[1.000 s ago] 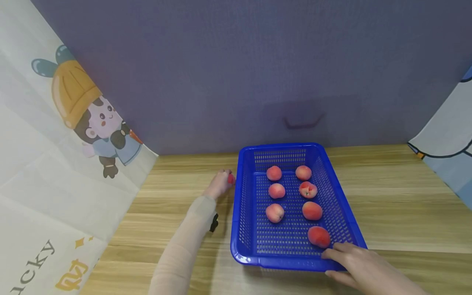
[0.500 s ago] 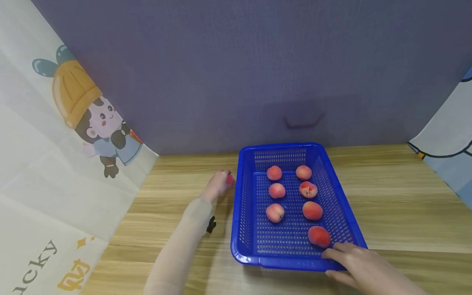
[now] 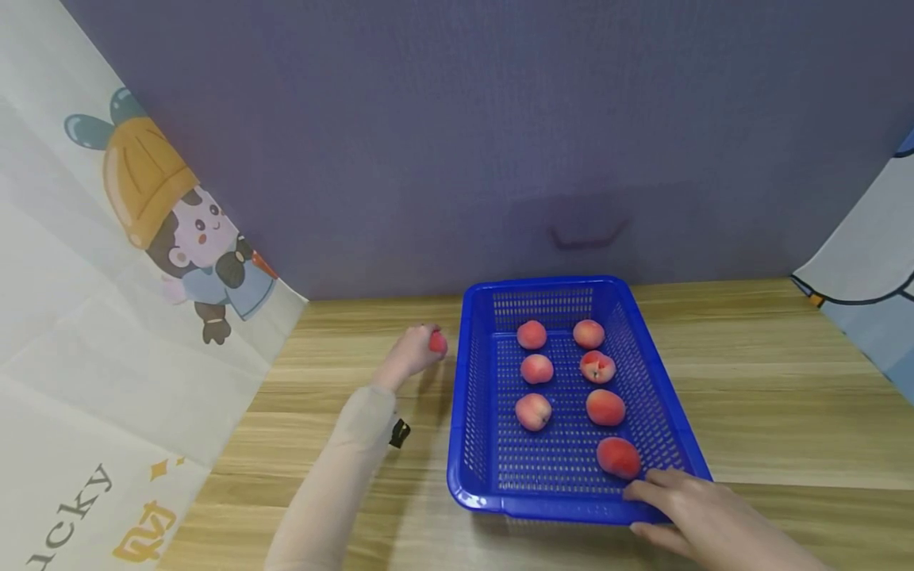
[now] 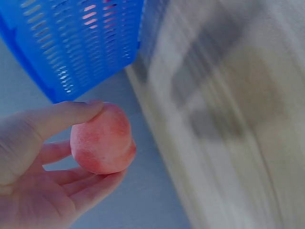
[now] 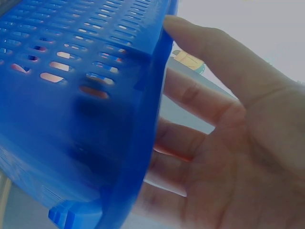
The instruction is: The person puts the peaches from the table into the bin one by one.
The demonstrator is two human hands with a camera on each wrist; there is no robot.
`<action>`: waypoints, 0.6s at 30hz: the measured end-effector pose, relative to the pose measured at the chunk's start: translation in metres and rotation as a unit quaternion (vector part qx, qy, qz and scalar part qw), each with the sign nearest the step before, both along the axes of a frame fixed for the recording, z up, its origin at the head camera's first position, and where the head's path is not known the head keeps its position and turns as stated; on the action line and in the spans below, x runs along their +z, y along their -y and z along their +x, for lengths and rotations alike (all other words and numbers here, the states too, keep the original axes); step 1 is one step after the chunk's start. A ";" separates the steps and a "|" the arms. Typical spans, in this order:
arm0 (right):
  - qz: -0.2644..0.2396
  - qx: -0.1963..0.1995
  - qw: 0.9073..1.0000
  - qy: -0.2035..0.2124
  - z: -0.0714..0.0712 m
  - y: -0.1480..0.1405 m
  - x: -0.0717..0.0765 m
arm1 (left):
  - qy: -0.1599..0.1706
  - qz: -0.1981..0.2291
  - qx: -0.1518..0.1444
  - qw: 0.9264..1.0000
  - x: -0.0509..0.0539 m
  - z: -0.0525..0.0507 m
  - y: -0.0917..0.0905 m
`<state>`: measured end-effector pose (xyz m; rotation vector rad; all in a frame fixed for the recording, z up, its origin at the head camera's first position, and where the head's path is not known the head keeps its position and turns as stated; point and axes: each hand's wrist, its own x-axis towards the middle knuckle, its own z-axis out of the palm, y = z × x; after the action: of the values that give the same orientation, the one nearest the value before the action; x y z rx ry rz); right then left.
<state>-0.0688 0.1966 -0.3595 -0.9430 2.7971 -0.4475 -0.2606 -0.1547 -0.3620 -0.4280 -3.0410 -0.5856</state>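
My left hand (image 3: 416, 351) grips a peach (image 4: 102, 138) between thumb and fingers, just outside the left wall of a blue plastic basket (image 3: 457, 412). In the left wrist view the thumb lies on the peach's near top and the fingers curl beneath it. At the basket's near right corner, my right hand (image 3: 689, 507) holds the rim (image 5: 155, 100), thumb on the outer side and fingers over the edge. Inside the basket lie several peaches in two columns, among them a nearest peach (image 3: 618, 458) close to the right fingers and a split-looking peach (image 3: 597, 367).
The basket stands on a wood-grain table (image 3: 771, 381). Behind it rises a dark grey-blue panel (image 3: 428, 159). A white sheet with a cartoon print (image 3: 207, 230) hangs at the left, and another printed sheet (image 3: 878, 262) at the right.
My left hand has drawn a little to the left with the peach, widening the gap to the basket wall. The right hand and the basket have stayed in place.
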 end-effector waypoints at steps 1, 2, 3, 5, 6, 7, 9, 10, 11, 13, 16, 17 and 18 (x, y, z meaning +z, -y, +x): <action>0.000 0.001 1.000 -0.002 0.000 0.000 0.000 | 0.000 -0.001 -0.002 1.000 0.002 0.001 0.000; 0.000 0.001 1.000 -0.001 0.000 0.000 0.000 | 0.000 0.000 -0.005 1.000 0.004 0.002 0.000; -0.001 0.000 1.000 0.000 0.000 0.000 0.000 | -0.001 0.000 -0.008 1.000 0.006 0.004 -0.001; 0.000 -0.003 1.000 0.007 0.000 0.000 0.000 | -0.003 -0.001 -0.014 1.000 0.011 0.007 -0.002; 0.001 -0.006 1.000 0.015 0.000 0.000 0.001 | -0.004 -0.002 -0.017 1.000 0.013 0.008 -0.002; 0.002 -0.008 1.000 0.022 0.000 0.000 0.001 | -0.005 -0.003 -0.017 1.000 0.016 0.009 -0.003; 0.003 -0.012 0.999 0.029 0.000 0.001 0.002 | -0.008 -0.006 -0.020 1.000 0.020 0.012 -0.004; 0.004 -0.013 1.000 0.028 0.000 0.001 0.002 | -0.008 -0.007 -0.021 1.000 0.023 0.013 -0.004; 0.004 -0.013 1.000 0.027 0.000 0.001 0.002 | -0.009 -0.009 -0.022 1.000 0.025 0.014 -0.005; 0.005 -0.011 1.000 0.016 0.000 0.001 0.002 | -0.010 -0.011 -0.024 1.000 0.030 0.017 -0.007; 0.006 -0.012 1.000 0.008 0.001 0.001 0.001 | -0.007 -0.017 -0.026 0.999 0.037 0.020 -0.009; 0.007 -0.013 1.000 0.011 0.001 0.001 0.001 | -0.006 -0.019 -0.026 0.999 0.040 0.022 -0.010; 0.007 -0.014 1.000 0.013 0.001 0.001 0.001 | -0.005 -0.022 -0.028 0.999 0.042 0.023 -0.010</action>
<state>-0.0678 0.1951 -0.3584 -0.8887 2.7909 -0.4392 -0.2377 -0.1445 -0.3201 -0.5169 -3.0469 -0.5198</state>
